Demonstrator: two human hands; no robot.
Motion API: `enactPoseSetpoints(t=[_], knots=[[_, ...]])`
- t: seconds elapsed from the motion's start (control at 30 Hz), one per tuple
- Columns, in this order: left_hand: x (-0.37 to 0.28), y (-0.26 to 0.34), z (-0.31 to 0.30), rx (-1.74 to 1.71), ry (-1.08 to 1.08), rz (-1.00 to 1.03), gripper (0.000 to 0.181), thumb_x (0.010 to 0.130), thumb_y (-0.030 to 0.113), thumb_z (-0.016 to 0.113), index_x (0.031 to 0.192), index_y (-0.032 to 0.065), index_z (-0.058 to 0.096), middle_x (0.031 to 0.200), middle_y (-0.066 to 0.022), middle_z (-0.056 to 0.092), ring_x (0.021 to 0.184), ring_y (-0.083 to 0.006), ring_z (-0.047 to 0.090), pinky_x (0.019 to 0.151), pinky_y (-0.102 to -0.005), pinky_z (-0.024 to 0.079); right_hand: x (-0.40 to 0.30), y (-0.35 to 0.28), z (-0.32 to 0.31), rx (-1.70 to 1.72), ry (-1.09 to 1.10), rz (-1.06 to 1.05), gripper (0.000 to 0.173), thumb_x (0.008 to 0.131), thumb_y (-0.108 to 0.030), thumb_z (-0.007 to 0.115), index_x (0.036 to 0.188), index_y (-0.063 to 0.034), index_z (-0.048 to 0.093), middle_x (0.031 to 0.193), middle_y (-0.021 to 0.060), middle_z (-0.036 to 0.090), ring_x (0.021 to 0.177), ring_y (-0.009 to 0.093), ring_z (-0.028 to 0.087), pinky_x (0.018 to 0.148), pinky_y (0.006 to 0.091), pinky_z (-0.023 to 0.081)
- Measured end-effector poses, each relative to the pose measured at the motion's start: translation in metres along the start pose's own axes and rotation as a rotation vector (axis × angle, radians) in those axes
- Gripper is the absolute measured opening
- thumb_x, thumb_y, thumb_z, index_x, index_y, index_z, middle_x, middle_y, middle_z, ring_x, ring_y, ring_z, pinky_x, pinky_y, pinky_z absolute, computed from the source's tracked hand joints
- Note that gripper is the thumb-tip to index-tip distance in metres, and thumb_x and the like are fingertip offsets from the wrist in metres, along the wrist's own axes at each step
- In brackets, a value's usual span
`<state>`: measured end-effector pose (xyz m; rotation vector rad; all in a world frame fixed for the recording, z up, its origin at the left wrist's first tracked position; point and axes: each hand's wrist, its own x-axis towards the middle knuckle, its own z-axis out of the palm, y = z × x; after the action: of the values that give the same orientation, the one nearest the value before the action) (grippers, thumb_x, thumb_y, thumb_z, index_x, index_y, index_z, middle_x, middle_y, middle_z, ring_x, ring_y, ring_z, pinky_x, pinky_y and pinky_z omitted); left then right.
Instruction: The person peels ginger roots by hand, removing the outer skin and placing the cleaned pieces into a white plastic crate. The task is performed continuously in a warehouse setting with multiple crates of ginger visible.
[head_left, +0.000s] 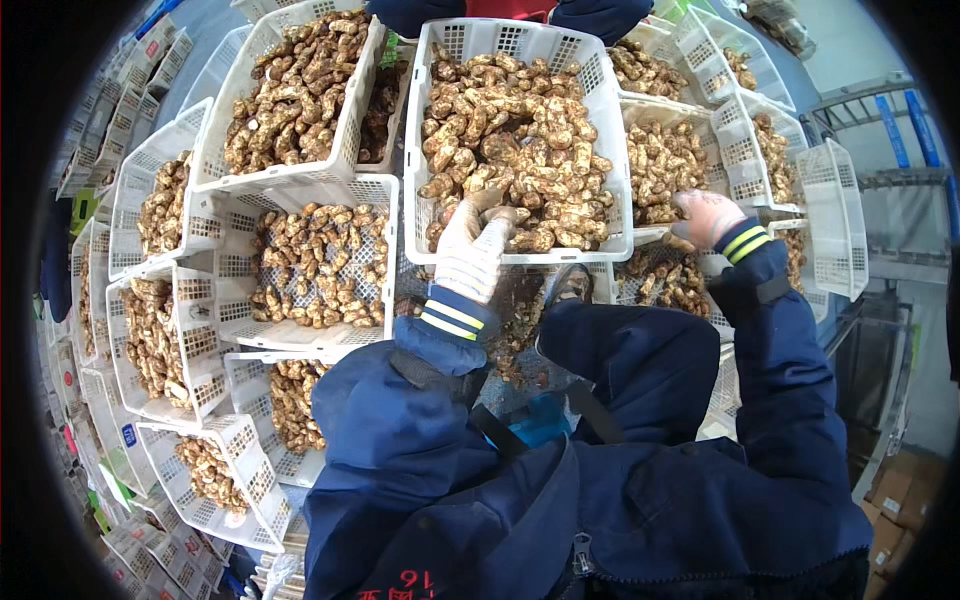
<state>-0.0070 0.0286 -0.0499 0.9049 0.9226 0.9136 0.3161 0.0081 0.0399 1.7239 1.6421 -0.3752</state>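
Knobbly brown-and-cream rhizomes or tubers fill a white plastic crate in front of me. My left hand, in a whitish striped glove, is at that crate's near left, its fingers closed around a piece. Over the near end of a crate to the right is my right hand, in a pale glove. A piece shows just under its fingers; whether they grip it I cannot tell. Below it lies a lower crate with more pieces.
More white crates with such pieces stand at the left, upper left and right. A person's dark-clad legs are beyond the central crate. Crumbs lie by my shoe. A metal rack stands far right.
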Motion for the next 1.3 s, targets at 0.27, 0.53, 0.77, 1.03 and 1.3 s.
enactPoseSetpoints(t=[0.27, 0.53, 0.77, 1.03, 1.3], knots=[[-0.003, -0.004, 0.005, 0.069, -0.067, -0.036, 0.039, 0.089, 0.021, 0.055, 0.12, -0.0027, 0.049, 0.096, -0.0106, 0.063, 0.081, -0.0153, 0.06, 0.071, -0.0255, 0.05, 0.143, -0.083, -0.012, 0.226, 0.419, 0.141, 0.049, 0.084, -0.044, 0.051, 0.116, -0.0064, 0.055, 0.112, 0.0166, 0.061, 0.108, 0.031, 0.056, 0.091, 0.0395, 0.042], [-0.01, 0.005, 0.013, 0.167, -0.193, -0.068, 0.033, 0.089, 0.018, 0.055, 0.116, -0.0014, 0.054, 0.097, -0.0085, 0.065, 0.084, -0.0118, 0.059, 0.071, -0.0237, 0.048, 0.161, -0.084, -0.003, 0.689, 0.447, 0.055, 0.044, 0.08, -0.023, 0.061, 0.12, -0.0059, 0.053, 0.107, 0.0143, 0.062, 0.1, 0.028, 0.058, 0.088, 0.0372, 0.044], [-0.017, 0.022, 0.023, -0.119, -0.279, -0.102, 0.041, 0.094, 0.027, 0.048, 0.119, -0.0047, 0.049, 0.1, -0.0137, 0.063, 0.082, -0.0171, 0.062, 0.072, -0.0267, 0.05, 0.037, -0.101, -0.047, 2.197, 0.051, -0.69, 0.046, 0.082, -0.01, 0.064, 0.124, 0.0023, 0.05, 0.115, 0.0098, 0.06, 0.092, 0.013, 0.059, 0.073, 0.024, 0.047], [-0.023, 0.025, 0.031, -0.154, -0.249, -0.072, 0.028, 0.09, 0.023, 0.058, 0.105, -0.0006, 0.058, 0.086, -0.0073, 0.064, 0.071, -0.0113, 0.06, 0.062, -0.0229, 0.048, -0.018, -0.142, -0.034, 2.044, 0.267, -0.708, 0.047, 0.085, -0.022, 0.06, 0.124, 0.0015, 0.048, 0.107, 0.0061, 0.058, 0.091, 0.013, 0.055, 0.078, 0.0258, 0.045], [-0.02, 0.017, 0.025, 0.119, -0.193, -0.182, 0.024, 0.087, 0.022, 0.062, 0.08, -0.0003, 0.063, 0.059, -0.0035, 0.06, 0.047, -0.0083, 0.051, 0.045, -0.0214, 0.039, 0.003, -0.145, -0.01, 2.031, 0.143, -0.457, 0.016, 0.081, -0.023, 0.067, 0.083, -0.0083, 0.06, 0.065, -0.0065, 0.044, 0.059, 0.004, 0.038, 0.053, 0.0219, 0.029]])
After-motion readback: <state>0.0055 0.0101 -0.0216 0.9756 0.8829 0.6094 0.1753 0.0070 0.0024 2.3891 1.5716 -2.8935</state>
